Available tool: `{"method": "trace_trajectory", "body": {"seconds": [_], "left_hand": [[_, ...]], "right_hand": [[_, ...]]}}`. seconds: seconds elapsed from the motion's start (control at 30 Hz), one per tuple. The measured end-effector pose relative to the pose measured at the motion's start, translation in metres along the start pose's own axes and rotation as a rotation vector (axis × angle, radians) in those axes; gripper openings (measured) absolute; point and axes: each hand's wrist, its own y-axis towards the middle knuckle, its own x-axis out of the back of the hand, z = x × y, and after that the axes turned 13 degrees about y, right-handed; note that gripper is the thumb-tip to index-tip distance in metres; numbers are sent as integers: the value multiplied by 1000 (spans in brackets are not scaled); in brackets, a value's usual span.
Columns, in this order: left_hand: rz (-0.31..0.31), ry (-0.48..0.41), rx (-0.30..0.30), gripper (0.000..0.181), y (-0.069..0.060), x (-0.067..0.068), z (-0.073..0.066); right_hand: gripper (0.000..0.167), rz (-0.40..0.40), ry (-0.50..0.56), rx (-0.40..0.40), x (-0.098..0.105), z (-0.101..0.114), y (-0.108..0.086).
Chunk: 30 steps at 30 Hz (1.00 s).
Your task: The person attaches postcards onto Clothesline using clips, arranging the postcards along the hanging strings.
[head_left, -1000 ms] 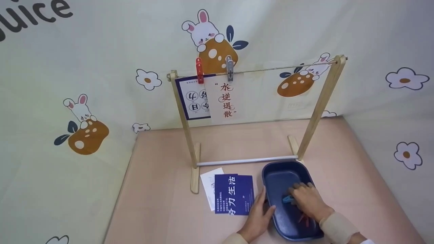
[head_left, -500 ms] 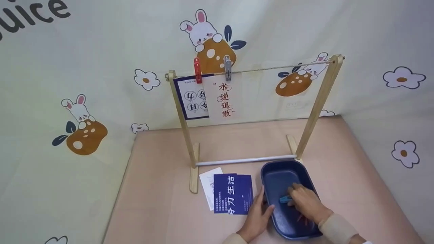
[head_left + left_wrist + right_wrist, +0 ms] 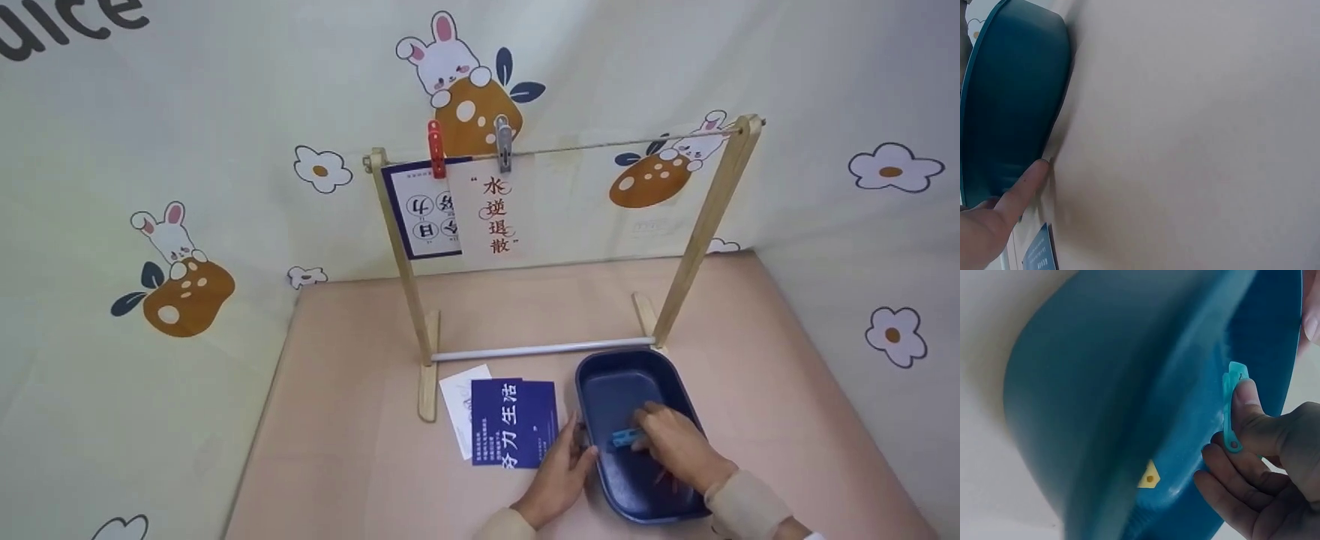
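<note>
A blue clothespin (image 3: 622,438) is pinched in my right hand (image 3: 681,448), low inside the dark blue tray (image 3: 611,394). The right wrist view shows the thumb pressing on this clothespin (image 3: 1229,416), and a yellow piece (image 3: 1150,477) with a hole, partly hidden by the tray's rim. Some red pieces (image 3: 666,480) lie in the tray under the right hand, too covered to make out fully. My left hand (image 3: 553,474) lies along the tray's left outer side; in the left wrist view an extended finger (image 3: 1026,188) touches the tray wall (image 3: 1016,95).
Beyond the tray stands a wooden rack (image 3: 701,232) with a string (image 3: 600,145). A red clothespin (image 3: 436,150) and a grey clothespin (image 3: 503,146) hold a blue-bordered card (image 3: 424,217) and a white card (image 3: 487,225) on it. Blue cards (image 3: 491,424) overlap a white card (image 3: 456,412) left of the tray.
My right hand has shifted slightly left within the tray, and the blue clothespin in it has moved left and shows more. My left hand has stayed by the tray's side.
</note>
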Motion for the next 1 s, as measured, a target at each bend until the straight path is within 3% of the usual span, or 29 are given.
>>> {"method": "trace_trajectory", "body": {"seconds": [0.17,0.3,0.47,0.53,0.63,0.73,0.9,1.0], "left_hand": [[-76,1,-12,52,4,10,6],[-219,58,31,41,5,19,12],[-479,203,175,41,9,32,17],[-546,283,245,43,11,37,18],[-566,398,333,53,14,41,18],[-544,499,389,72,15,39,20],[-536,599,417,95,15,32,24],[-551,587,415,97,16,33,27]], "right_hand": [[19,-5,45,-16,9,6,7],[18,6,66,-5,15,13,11],[18,-3,60,12,20,21,16],[18,-11,61,27,21,24,17],[19,-24,68,49,22,28,18],[20,-16,85,60,22,30,20],[20,15,96,82,21,33,22],[19,14,88,96,20,35,23]]}}
